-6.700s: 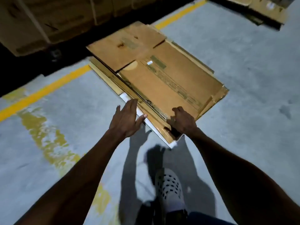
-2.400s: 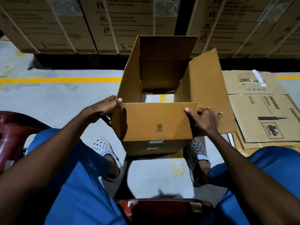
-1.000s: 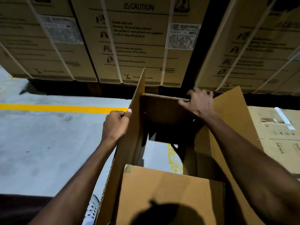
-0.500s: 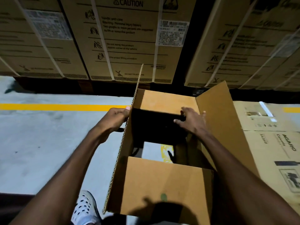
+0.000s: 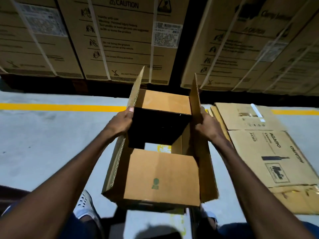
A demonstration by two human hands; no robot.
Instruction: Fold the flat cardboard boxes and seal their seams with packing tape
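Observation:
A brown cardboard box (image 5: 160, 176) stands opened up in front of me, between my knees. Its near and far short flaps are folded inward, with a gap between them showing the floor. The two long side flaps stand upright. My left hand (image 5: 121, 123) grips the left side flap near its far end. My right hand (image 5: 206, 125) grips the right side flap. No tape is in view.
A stack of flattened printed cartons (image 5: 269, 152) lies on the grey floor to the right. Large strapped cartons (image 5: 124, 37) form a wall behind a yellow floor line (image 5: 60, 107). My feet in white perforated shoes (image 5: 85, 203) sit beside the box.
My right hand has left the far flap, which now lies folded in, and has taken the right side flap, swinging it up to vertical. My left hand stays on the left flap.

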